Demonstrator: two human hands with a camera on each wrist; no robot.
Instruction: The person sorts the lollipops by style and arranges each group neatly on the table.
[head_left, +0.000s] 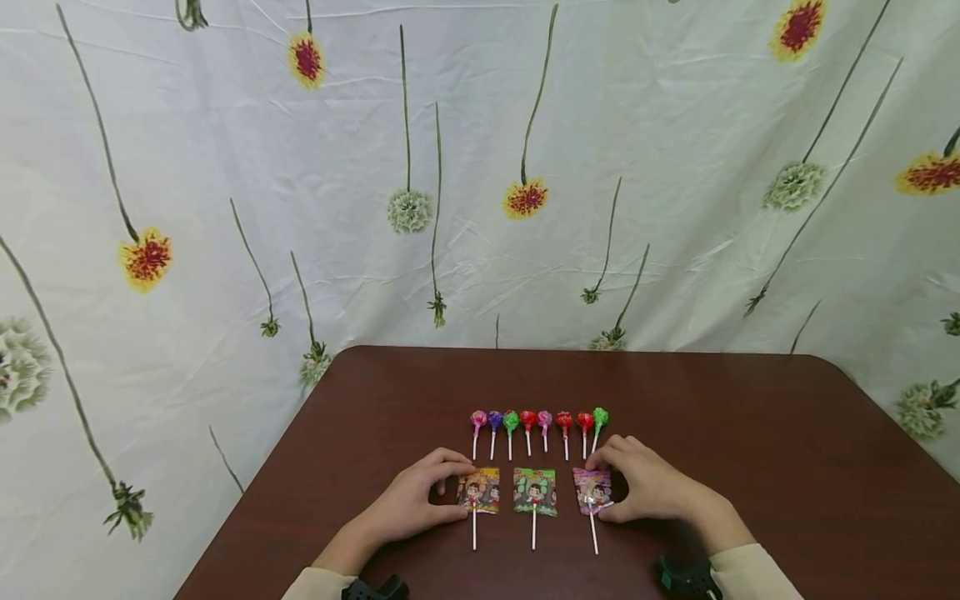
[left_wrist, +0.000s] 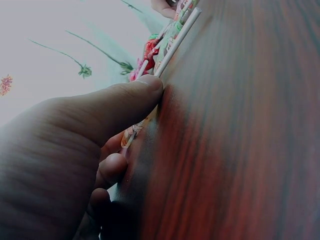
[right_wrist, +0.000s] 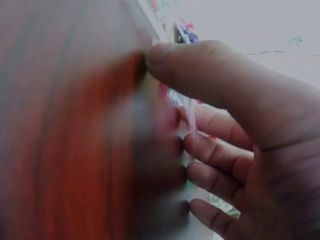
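Three lollipops in flat printed wrappers lie in a row on the table, their white sticks towards me. My left hand holds the orange-wrapped lollipop by its left side, thumb at the lower edge and fingers at the upper one. With thumb and fingertips, my right hand grips the right edge of the purple-wrapped lollipop, which lies slightly tilted. Between them is the green-wrapped lollipop, untouched. In the left wrist view the thumb hides much of the orange wrapper.
Behind the wrapped ones, several small round lollipops stretch in a row, among them a purple one and a green one. The dark brown table has rounded far corners. A white flowered cloth hangs behind it.
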